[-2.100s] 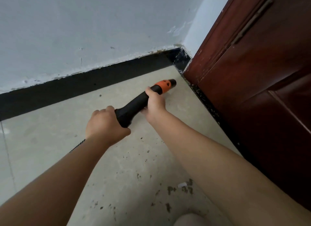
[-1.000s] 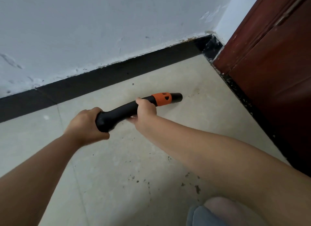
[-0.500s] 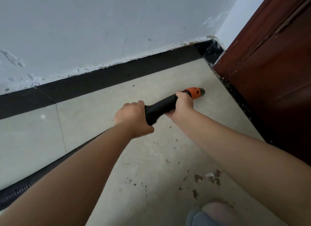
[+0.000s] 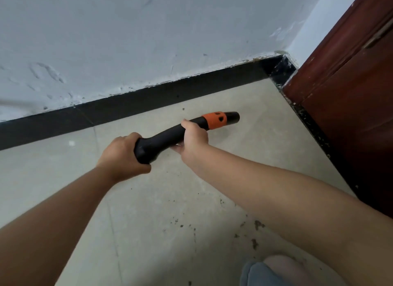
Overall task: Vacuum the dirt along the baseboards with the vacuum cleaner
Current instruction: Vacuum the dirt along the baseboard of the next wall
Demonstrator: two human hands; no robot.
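A pale painted wall (image 4: 148, 36) meets the beige tiled floor (image 4: 53, 179) behind a long black baseboard strip (image 4: 148, 102), which runs to a corner beside a dark red wooden door (image 4: 350, 94). Low over the floor lies the black plastic vacuum nozzle tube (image 4: 168, 136), its orange vented collar (image 4: 214, 120) and open mouth aimed toward that corner, near the baseboard but apart from it, probably so suction skims the floor edge. The left hand (image 4: 121, 156) wraps its fingers round the bulbous rear end, steadying; the right hand (image 4: 194, 136) grips the shaft just behind the collar, steering. Dark dirt crumbs (image 4: 253, 232) remain scattered nearer the person.
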